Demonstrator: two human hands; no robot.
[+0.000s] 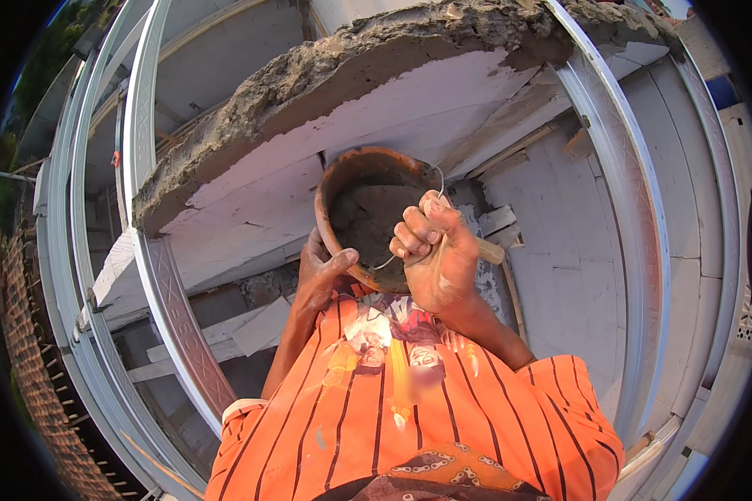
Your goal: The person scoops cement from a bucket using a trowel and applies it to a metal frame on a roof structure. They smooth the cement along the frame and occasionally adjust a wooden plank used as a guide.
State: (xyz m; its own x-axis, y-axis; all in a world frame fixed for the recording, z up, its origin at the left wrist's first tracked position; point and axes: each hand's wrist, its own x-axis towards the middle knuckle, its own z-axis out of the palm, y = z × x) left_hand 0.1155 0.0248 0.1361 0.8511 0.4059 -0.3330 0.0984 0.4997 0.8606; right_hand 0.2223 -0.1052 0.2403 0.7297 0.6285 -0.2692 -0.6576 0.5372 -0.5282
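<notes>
I hold an orange-rimmed bucket with grey mortar inside against my front. My left hand grips its left side, thumb over the rim. My right hand is closed around the bucket's thin wire handle, and a wooden tool handle sticks out from behind it; the rest of that tool is hidden. Just beyond the bucket runs a white block wall topped with a rough band of grey mortar.
Metal channel beams rise along my left, with more on my right. Far below are grey block walls and floor with loose offcuts and timber. A tiled roof edge and trees show at the far left.
</notes>
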